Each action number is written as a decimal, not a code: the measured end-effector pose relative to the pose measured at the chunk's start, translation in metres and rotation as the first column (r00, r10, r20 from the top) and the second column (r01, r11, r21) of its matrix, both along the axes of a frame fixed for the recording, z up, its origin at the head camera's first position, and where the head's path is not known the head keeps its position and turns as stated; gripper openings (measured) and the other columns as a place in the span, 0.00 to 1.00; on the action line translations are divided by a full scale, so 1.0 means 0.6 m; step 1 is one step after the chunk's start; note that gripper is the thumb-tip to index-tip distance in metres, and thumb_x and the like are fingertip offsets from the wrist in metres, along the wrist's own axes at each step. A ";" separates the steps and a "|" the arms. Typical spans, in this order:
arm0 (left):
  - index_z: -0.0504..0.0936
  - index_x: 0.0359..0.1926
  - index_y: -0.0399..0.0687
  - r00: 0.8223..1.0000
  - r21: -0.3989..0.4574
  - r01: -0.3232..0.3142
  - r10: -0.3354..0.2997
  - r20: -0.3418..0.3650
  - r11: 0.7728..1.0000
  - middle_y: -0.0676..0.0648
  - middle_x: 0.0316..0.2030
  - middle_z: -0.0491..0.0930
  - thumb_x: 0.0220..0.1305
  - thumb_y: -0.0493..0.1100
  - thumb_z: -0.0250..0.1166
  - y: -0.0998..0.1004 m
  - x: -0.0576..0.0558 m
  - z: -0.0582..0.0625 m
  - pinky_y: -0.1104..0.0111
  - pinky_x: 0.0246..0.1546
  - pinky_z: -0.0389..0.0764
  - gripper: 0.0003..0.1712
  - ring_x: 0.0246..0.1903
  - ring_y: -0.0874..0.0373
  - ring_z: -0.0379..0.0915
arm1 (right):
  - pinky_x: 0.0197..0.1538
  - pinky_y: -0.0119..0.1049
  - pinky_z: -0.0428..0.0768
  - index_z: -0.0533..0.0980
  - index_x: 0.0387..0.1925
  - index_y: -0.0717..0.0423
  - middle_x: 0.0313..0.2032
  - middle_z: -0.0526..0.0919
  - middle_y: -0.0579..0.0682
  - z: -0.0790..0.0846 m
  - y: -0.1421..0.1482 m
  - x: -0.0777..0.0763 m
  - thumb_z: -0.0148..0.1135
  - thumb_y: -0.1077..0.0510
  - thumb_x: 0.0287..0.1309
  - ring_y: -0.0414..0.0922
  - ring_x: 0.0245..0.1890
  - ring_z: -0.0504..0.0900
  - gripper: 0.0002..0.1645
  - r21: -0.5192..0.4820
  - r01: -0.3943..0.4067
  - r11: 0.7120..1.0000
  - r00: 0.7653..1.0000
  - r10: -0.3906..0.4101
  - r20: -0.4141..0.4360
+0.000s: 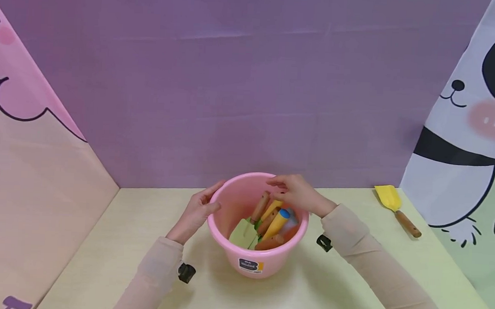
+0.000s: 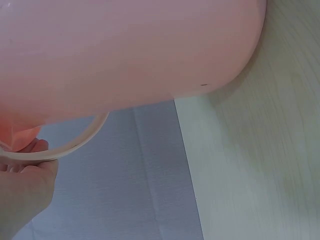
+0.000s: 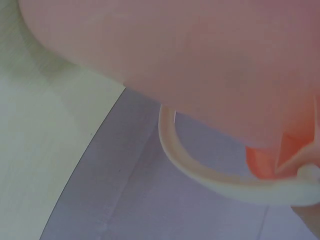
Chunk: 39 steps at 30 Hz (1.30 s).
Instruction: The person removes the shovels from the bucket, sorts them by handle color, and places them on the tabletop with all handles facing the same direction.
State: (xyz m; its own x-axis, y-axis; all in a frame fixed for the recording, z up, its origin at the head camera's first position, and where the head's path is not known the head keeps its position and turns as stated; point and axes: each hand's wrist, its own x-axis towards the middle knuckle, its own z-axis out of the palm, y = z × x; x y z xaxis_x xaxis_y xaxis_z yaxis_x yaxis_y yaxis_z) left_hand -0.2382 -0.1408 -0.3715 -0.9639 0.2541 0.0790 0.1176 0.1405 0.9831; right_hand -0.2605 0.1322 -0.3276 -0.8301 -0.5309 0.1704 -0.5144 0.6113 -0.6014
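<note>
A pink bucket (image 1: 257, 262) holds several small garden tools. Among them are a light green shovel (image 1: 242, 234) with a wooden handle and a yellow handle with a blue end (image 1: 284, 213). My left hand (image 1: 198, 212) grips the bucket's left rim, the thumb over the edge; in the left wrist view this hand (image 2: 30, 187) is beside the pale bucket handle (image 2: 82, 137). Over the right rim, my right hand (image 1: 296, 191) has its loosely bent fingers just above the tools. Whether they touch a tool is unclear. The right wrist view mostly hides that hand behind the bucket handle (image 3: 200, 172).
A yellow shovel (image 1: 388, 197) with a wooden handle lies at the table's right back. Behind the bucket rises a purple backdrop (image 1: 250, 90), with printed panels on both sides. The pale wood tabletop (image 1: 145, 214) spreads around the bucket.
</note>
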 end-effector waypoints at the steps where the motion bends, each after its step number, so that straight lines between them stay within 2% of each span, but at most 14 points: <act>1: 0.63 0.66 0.52 1.000 0.003 0.001 -0.001 0.001 1.000 0.42 0.61 0.67 0.57 0.31 0.52 0.000 0.000 0.000 0.73 0.34 0.79 0.34 0.49 0.53 0.71 | 0.51 0.45 0.77 0.73 0.55 0.61 0.52 0.78 0.57 0.000 -0.003 0.000 0.60 0.59 0.56 0.54 0.52 0.77 0.24 0.008 0.001 1.000 1.000 -0.001 0.006; 4: 0.63 0.66 0.51 1.000 0.005 0.002 -0.002 -0.002 1.000 0.42 0.61 0.67 0.57 0.31 0.52 0.001 -0.001 0.000 0.73 0.34 0.78 0.34 0.48 0.54 0.71 | 0.48 0.41 0.79 0.72 0.56 0.60 0.51 0.79 0.56 0.002 -0.009 0.001 0.60 0.58 0.56 0.52 0.50 0.78 0.25 0.050 -0.001 0.999 1.000 0.000 0.016; 7: 0.63 0.66 0.51 1.000 -0.001 0.007 -0.007 -0.010 1.000 0.41 0.61 0.67 0.57 0.31 0.52 0.000 -0.001 -0.001 0.74 0.33 0.78 0.34 0.47 0.54 0.72 | 0.40 0.32 0.80 0.72 0.56 0.61 0.45 0.82 0.55 0.002 -0.016 0.002 0.60 0.58 0.55 0.46 0.38 0.79 0.26 0.110 -0.009 0.994 1.000 0.010 -0.010; 10: 0.63 0.66 0.52 1.000 -0.006 0.011 -0.011 -0.011 1.000 0.41 0.61 0.67 0.58 0.32 0.52 -0.002 0.000 -0.001 0.74 0.32 0.79 0.34 0.47 0.53 0.72 | 0.31 0.26 0.76 0.76 0.49 0.61 0.33 0.82 0.51 0.001 -0.024 0.000 0.60 0.59 0.55 0.40 0.27 0.75 0.19 0.162 -0.028 0.986 0.998 0.036 -0.047; 13: 0.63 0.66 0.52 1.000 -0.010 0.007 -0.007 -0.011 1.000 0.41 0.61 0.67 0.58 0.32 0.52 -0.003 0.002 0.000 0.73 0.33 0.79 0.34 0.48 0.51 0.72 | 0.28 0.25 0.72 0.77 0.36 0.58 0.24 0.77 0.47 -0.001 -0.032 -0.005 0.60 0.60 0.54 0.38 0.22 0.72 0.08 0.201 -0.056 0.978 0.995 0.071 -0.070; 15: 0.63 0.66 0.53 1.000 -0.010 0.004 -0.004 -0.007 1.000 0.42 0.62 0.66 0.58 0.33 0.52 -0.003 0.002 -0.001 0.73 0.33 0.79 0.33 0.49 0.51 0.72 | 0.27 0.26 0.71 0.75 0.29 0.56 0.22 0.74 0.46 -0.003 -0.037 -0.009 0.60 0.60 0.54 0.37 0.21 0.71 0.03 0.214 -0.071 0.974 0.994 0.086 -0.061; 19: 0.62 0.67 0.53 1.000 -0.006 0.005 -0.005 0.001 1.000 0.44 0.64 0.64 0.58 0.33 0.52 -0.003 0.003 -0.002 0.73 0.33 0.79 0.33 0.51 0.50 0.71 | 0.30 0.27 0.71 0.73 0.24 0.55 0.22 0.75 0.45 -0.003 -0.043 -0.011 0.62 0.60 0.53 0.38 0.23 0.71 0.06 0.241 -0.088 0.967 0.994 0.101 -0.042; 22: 0.62 0.67 0.53 1.000 -0.005 0.011 -0.011 0.000 1.000 0.44 0.64 0.64 0.58 0.33 0.51 -0.003 0.002 -0.002 0.73 0.32 0.79 0.34 0.51 0.49 0.71 | 0.31 0.27 0.72 0.75 0.24 0.56 0.22 0.76 0.46 -0.001 -0.045 -0.011 0.61 0.61 0.52 0.39 0.24 0.71 0.05 0.239 -0.088 0.967 0.996 0.093 -0.011; 26: 0.62 0.67 0.53 1.000 -0.005 0.012 -0.012 -0.006 1.000 0.43 0.63 0.65 0.58 0.33 0.52 0.000 0.001 -0.001 0.73 0.31 0.79 0.34 0.51 0.47 0.71 | 0.29 0.27 0.71 0.73 0.22 0.58 0.19 0.73 0.46 -0.004 -0.043 -0.011 0.60 0.61 0.53 0.39 0.22 0.70 0.07 0.202 -0.076 0.976 0.997 0.070 0.038; 33: 0.62 0.66 0.54 1.000 -0.007 0.012 -0.012 -0.002 1.000 0.44 0.63 0.65 0.58 0.34 0.52 0.001 0.003 -0.002 0.73 0.33 0.79 0.34 0.52 0.47 0.70 | 0.27 0.27 0.68 0.71 0.19 0.56 0.18 0.70 0.46 -0.008 -0.040 -0.009 0.61 0.61 0.53 0.40 0.21 0.69 0.11 0.177 -0.046 0.983 0.999 0.041 0.036; 34: 0.62 0.67 0.54 1.000 -0.010 0.014 -0.014 -0.004 1.000 0.44 0.63 0.65 0.58 0.34 0.52 0.002 0.003 -0.003 0.73 0.33 0.79 0.34 0.53 0.47 0.70 | 0.27 0.27 0.69 0.71 0.20 0.57 0.19 0.70 0.47 -0.009 -0.039 -0.009 0.61 0.61 0.54 0.40 0.21 0.70 0.11 0.153 -0.049 0.987 0.997 0.038 0.070; 35: 0.62 0.66 0.54 1.000 -0.012 0.011 -0.011 -0.004 1.000 0.44 0.63 0.65 0.58 0.34 0.52 0.002 0.003 -0.003 0.73 0.33 0.79 0.33 0.53 0.47 0.70 | 0.27 0.27 0.70 0.71 0.20 0.57 0.20 0.72 0.48 -0.009 -0.039 -0.008 0.60 0.62 0.54 0.41 0.22 0.71 0.10 0.126 -0.049 0.991 0.994 0.036 0.101; 37: 0.63 0.66 0.54 1.000 -0.014 0.009 -0.009 -0.005 1.000 0.44 0.63 0.66 0.58 0.34 0.52 0.003 0.002 -0.004 0.72 0.34 0.80 0.33 0.52 0.48 0.71 | 0.28 0.28 0.70 0.72 0.21 0.59 0.20 0.72 0.49 -0.008 -0.037 -0.008 0.59 0.64 0.53 0.42 0.24 0.72 0.08 0.110 -0.050 0.993 0.994 0.039 0.100; 39: 0.63 0.66 0.55 1.000 -0.017 0.010 -0.010 -0.006 1.000 0.44 0.62 0.66 0.58 0.34 0.52 0.002 0.002 -0.002 0.71 0.33 0.80 0.33 0.51 0.48 0.71 | 0.32 0.29 0.75 0.76 0.26 0.60 0.25 0.77 0.49 -0.006 -0.034 -0.008 0.59 0.66 0.53 0.43 0.28 0.76 0.02 0.087 -0.055 0.995 0.995 0.047 0.085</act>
